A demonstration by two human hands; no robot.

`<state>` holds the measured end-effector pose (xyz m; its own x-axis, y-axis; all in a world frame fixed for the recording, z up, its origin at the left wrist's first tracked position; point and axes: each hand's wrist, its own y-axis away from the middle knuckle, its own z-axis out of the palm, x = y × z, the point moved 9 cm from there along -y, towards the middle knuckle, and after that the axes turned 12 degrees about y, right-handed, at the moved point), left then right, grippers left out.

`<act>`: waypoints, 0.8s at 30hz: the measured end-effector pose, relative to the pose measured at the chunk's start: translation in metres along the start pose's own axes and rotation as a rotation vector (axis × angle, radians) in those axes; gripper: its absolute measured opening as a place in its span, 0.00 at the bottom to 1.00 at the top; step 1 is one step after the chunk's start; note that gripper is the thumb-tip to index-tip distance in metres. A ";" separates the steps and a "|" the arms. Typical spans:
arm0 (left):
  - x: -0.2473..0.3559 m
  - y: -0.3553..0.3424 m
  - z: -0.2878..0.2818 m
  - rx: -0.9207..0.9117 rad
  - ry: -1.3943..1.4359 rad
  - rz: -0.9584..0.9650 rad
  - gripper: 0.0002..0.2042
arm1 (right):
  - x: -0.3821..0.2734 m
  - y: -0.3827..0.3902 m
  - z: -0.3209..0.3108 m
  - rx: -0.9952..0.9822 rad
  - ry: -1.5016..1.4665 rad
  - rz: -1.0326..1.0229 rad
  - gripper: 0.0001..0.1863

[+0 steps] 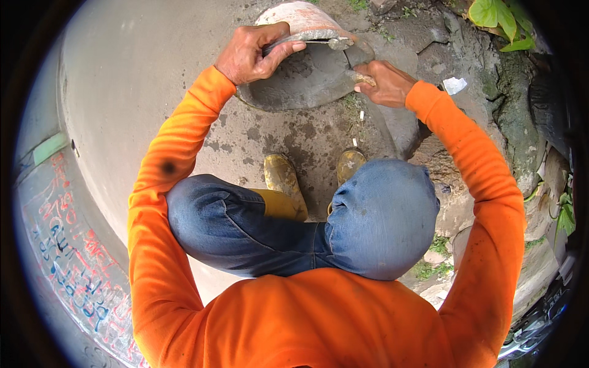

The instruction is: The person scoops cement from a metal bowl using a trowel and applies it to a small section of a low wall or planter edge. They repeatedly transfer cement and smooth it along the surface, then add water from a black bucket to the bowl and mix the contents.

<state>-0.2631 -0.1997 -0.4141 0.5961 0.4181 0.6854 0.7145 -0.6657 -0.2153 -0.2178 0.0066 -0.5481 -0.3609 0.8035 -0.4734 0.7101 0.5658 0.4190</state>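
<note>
The left hand point(257, 54) pinches the rim of a tilted, pale bucket point(299, 17), apparently steadying it; the right hand point(388, 84) grips a handle point(364, 79), its tool end unclear. Between them sits a grey basin point(270, 97).

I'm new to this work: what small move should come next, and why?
Perhaps scrape the rim of the container: grey crust clings there, the left hand grips it, and the right hand holds what looks like a tool handle close by.
</note>
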 end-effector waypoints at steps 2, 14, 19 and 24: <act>-0.010 0.008 -0.013 0.120 0.049 -0.025 0.17 | -0.006 -0.005 0.029 -0.001 -0.247 -0.049 0.32; -0.041 0.019 -0.030 0.401 0.119 -0.189 0.19 | -0.072 -0.013 0.097 0.050 -1.128 -0.026 0.37; -0.070 0.046 -0.045 0.643 0.170 -0.396 0.21 | -0.106 0.000 0.077 0.067 -1.312 -0.110 0.35; -0.101 0.064 -0.064 0.761 0.209 -0.488 0.23 | -0.101 0.034 0.047 0.101 -1.448 -0.155 0.29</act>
<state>-0.3006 -0.3242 -0.4531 0.1405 0.3758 0.9160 0.9610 0.1708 -0.2175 -0.1288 -0.0643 -0.5228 0.4326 -0.1827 -0.8829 0.7818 0.5637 0.2664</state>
